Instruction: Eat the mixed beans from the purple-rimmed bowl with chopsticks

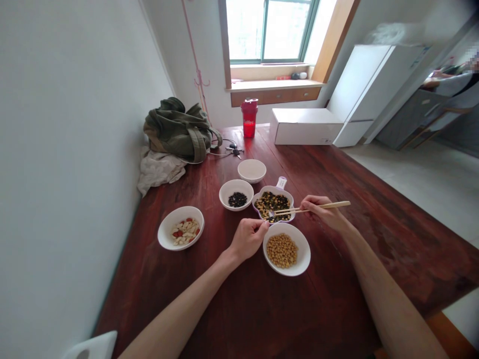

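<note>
The chopsticks (329, 206) sit in the right hand (322, 212), gripped between curled fingers and thumb, and they reach left across the frame's centre so that their tips rest in the lobed dish (274, 189). This white dish with a purple rim and a small tab at its top edge is heaped with mixed beans (272, 203), dark ones and yellow ones together. The left hand (247, 239) is closed, its fingers curled and pinched together just beside the dish and the soybean bowl; whether it holds anything is hidden. The soybean bowl (297, 264) sits just below the dish, under the right hand, full of yellow soybeans (282, 251). Left of the dish, a white bowl (228, 185) holds black beans (237, 199), and above them a white bowl (251, 170) shows a pale inside. Further left, another white bowl (166, 234) holds pale slivers and red pieces (183, 232). All of these stand on a dark red wooden table (254, 319). Toward its far end, at upper left, lie an olive bag (179, 130), a crumpled cloth (159, 170) and keys (235, 152). A red bottle (249, 117) stands at the far edge, a white box (305, 127) lies to its right, and a window (269, 32) fills the top of the frame.
</note>
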Action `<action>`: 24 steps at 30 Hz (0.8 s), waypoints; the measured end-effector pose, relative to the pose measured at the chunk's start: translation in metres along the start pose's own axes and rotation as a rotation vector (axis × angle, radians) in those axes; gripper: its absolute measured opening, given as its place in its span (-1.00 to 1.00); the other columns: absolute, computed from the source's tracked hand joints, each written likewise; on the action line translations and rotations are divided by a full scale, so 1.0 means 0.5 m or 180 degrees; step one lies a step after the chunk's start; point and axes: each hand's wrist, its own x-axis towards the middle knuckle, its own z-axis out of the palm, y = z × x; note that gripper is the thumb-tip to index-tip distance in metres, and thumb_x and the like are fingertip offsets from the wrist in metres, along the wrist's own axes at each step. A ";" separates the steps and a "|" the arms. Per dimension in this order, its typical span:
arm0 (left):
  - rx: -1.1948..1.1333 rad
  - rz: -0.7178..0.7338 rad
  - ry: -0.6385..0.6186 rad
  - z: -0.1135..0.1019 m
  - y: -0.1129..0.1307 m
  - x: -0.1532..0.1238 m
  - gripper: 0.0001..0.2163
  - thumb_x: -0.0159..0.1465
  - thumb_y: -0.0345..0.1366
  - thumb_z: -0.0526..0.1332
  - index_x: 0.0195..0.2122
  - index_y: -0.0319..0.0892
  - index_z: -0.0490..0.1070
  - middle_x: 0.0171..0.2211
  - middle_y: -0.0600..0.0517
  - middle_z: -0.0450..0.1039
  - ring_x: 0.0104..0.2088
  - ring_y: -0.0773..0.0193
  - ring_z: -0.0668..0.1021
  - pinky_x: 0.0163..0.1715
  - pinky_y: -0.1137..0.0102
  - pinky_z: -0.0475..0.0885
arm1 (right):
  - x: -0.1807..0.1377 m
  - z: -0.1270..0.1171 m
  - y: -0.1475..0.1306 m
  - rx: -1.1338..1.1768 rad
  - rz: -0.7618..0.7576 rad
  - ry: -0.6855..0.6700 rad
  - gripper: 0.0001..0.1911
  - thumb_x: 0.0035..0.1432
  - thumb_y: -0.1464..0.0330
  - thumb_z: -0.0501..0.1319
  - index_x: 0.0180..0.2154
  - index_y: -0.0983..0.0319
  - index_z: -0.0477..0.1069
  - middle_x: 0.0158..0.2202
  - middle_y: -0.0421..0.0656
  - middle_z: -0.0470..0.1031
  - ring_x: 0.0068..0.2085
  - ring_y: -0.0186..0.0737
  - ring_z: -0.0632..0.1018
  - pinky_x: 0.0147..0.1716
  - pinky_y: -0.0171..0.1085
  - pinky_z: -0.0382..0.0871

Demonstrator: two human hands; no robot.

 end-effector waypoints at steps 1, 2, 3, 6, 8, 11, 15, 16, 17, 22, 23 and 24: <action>-0.0006 0.0005 0.0004 0.000 0.000 0.000 -0.49 0.42 -0.02 0.09 -0.61 -0.22 0.15 -0.57 0.10 0.04 -0.50 0.40 0.12 -0.48 0.41 -0.02 | 0.000 0.000 0.000 0.0022 0.0007 -0.0020 -0.60 0.23 0.02 0.35 -0.40 0.24 0.53 -0.53 -0.19 0.46 -0.56 -0.34 0.40 -0.61 -0.34 0.22; -0.0011 0.0003 0.0005 0.001 0.000 0.000 -0.49 0.42 -0.02 0.09 -0.61 -0.22 0.14 -0.58 0.10 0.03 -0.50 0.41 0.12 -0.48 0.41 -0.03 | -0.001 0.000 -0.001 0.0053 0.0020 -0.0039 -0.60 0.22 0.02 0.36 -0.39 0.24 0.53 -0.53 -0.20 0.46 -0.56 -0.34 0.39 -0.61 -0.34 0.23; -0.0019 -0.0006 0.0004 0.001 0.000 -0.001 -0.49 0.42 -0.02 0.09 -0.61 -0.22 0.13 -0.58 0.11 0.03 -0.50 0.41 0.11 -0.48 0.41 -0.03 | -0.001 -0.001 -0.001 0.0087 0.0035 -0.0064 -0.60 0.22 0.03 0.36 -0.39 0.24 0.53 -0.53 -0.20 0.46 -0.56 -0.35 0.39 -0.61 -0.34 0.23; -0.0019 -0.0039 -0.0012 0.002 -0.003 -0.001 -0.50 0.42 -0.01 0.08 -0.60 -0.22 0.13 -0.57 0.11 0.02 -0.50 0.41 0.10 -0.48 0.42 -0.04 | -0.001 -0.001 0.000 0.0135 0.0065 -0.0115 -0.61 0.21 0.03 0.37 -0.38 0.24 0.52 -0.52 -0.21 0.45 -0.56 -0.36 0.39 -0.61 -0.35 0.24; -0.0004 -0.0031 -0.0013 0.002 -0.005 -0.001 -0.50 0.43 -0.01 0.08 -0.59 -0.22 0.12 -0.57 0.11 0.01 -0.50 0.42 0.10 -0.48 0.42 -0.04 | -0.001 -0.003 0.001 0.0100 0.0065 -0.0125 -0.60 0.21 0.04 0.37 -0.38 0.25 0.52 -0.51 -0.20 0.46 -0.56 -0.36 0.39 -0.60 -0.36 0.24; 0.0001 -0.0002 -0.0014 0.003 -0.006 0.000 -0.49 0.43 -0.02 0.09 -0.60 -0.22 0.12 -0.56 0.11 0.00 -0.49 0.41 0.10 -0.47 0.41 -0.04 | -0.002 -0.008 0.004 0.0013 0.0034 -0.0128 -0.60 0.22 0.04 0.36 -0.37 0.26 0.53 -0.50 -0.20 0.48 -0.54 -0.37 0.40 -0.58 -0.37 0.24; -0.0008 -0.0028 -0.0026 0.002 -0.004 -0.001 -0.49 0.43 -0.01 0.08 -0.59 -0.22 0.13 -0.56 0.11 0.00 -0.49 0.42 0.10 -0.47 0.41 -0.05 | -0.001 -0.012 0.009 -0.0076 0.0023 -0.0131 -0.61 0.24 0.05 0.35 -0.38 0.26 0.55 -0.53 -0.21 0.46 -0.55 -0.36 0.40 -0.59 -0.36 0.23; -0.0006 -0.0036 -0.0023 0.002 -0.004 -0.001 -0.49 0.43 -0.01 0.08 -0.59 -0.22 0.13 -0.56 0.11 0.00 -0.49 0.42 0.10 -0.47 0.41 -0.05 | -0.001 -0.013 0.009 -0.0093 0.0025 -0.0132 -0.61 0.25 0.05 0.34 -0.38 0.26 0.55 -0.54 -0.21 0.46 -0.56 -0.36 0.41 -0.59 -0.36 0.23; -0.0004 -0.0043 -0.0017 0.002 -0.004 -0.001 -0.49 0.43 -0.01 0.08 -0.59 -0.22 0.12 -0.55 0.11 0.00 -0.49 0.42 0.11 -0.47 0.41 -0.05 | -0.001 -0.013 0.009 -0.0108 0.0023 -0.0128 -0.61 0.26 0.05 0.33 -0.38 0.26 0.56 -0.55 -0.20 0.46 -0.56 -0.35 0.41 -0.59 -0.36 0.22; -0.0008 -0.0046 -0.0028 0.002 -0.007 0.000 -0.50 0.43 -0.02 0.08 -0.59 -0.22 0.13 -0.55 0.11 0.00 -0.49 0.42 0.11 -0.47 0.41 -0.06 | -0.003 -0.009 0.004 -0.0204 -0.0047 -0.0036 -0.58 0.26 0.04 0.32 -0.37 0.28 0.61 -0.52 -0.16 0.51 -0.54 -0.34 0.42 -0.58 -0.35 0.23; -0.0010 -0.0043 -0.0032 0.002 -0.007 0.000 -0.50 0.43 -0.02 0.08 -0.59 -0.22 0.13 -0.55 0.11 0.00 -0.48 0.42 0.10 -0.47 0.41 -0.06 | -0.003 -0.008 0.004 -0.0214 -0.0055 -0.0015 -0.57 0.27 0.03 0.32 -0.37 0.28 0.62 -0.52 -0.16 0.51 -0.54 -0.34 0.42 -0.58 -0.35 0.23; -0.0014 -0.0042 -0.0034 0.002 -0.007 0.001 -0.50 0.43 -0.02 0.08 -0.59 -0.22 0.13 -0.55 0.11 0.00 -0.48 0.42 0.11 -0.47 0.41 -0.06 | -0.003 -0.007 0.004 -0.0218 -0.0061 0.0004 -0.56 0.27 0.03 0.31 -0.37 0.28 0.62 -0.53 -0.15 0.51 -0.54 -0.34 0.42 -0.58 -0.35 0.23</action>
